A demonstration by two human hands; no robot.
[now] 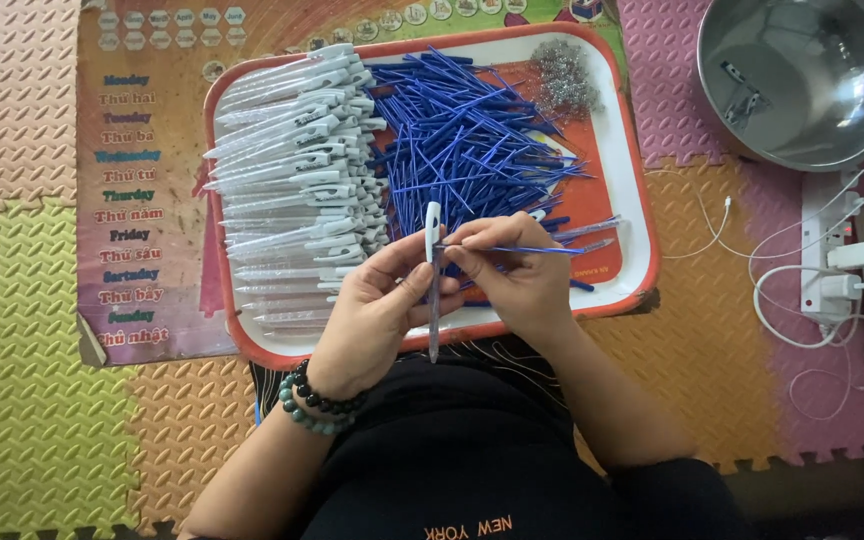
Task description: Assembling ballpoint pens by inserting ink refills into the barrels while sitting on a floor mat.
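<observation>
Foam mat floor (32, 400), interlocking tiles, several colours. Poster (142, 200) lying under tray's left side. Tray (632, 180), white with orange rim, before person. Steel bowl (802, 80) upper right, well apart. White pen barrels (292, 180) stacked in left half of tray; blue refills (462, 140) heaped in middle; small springs (562, 75) in far right corner. Left hand (372, 310) pinched shut on white pen barrel (433, 290), upright, over tray's near rim. Right hand (517, 270) fingers closed on thin blue refill (552, 249), lying level, its tip touching barrel
</observation>
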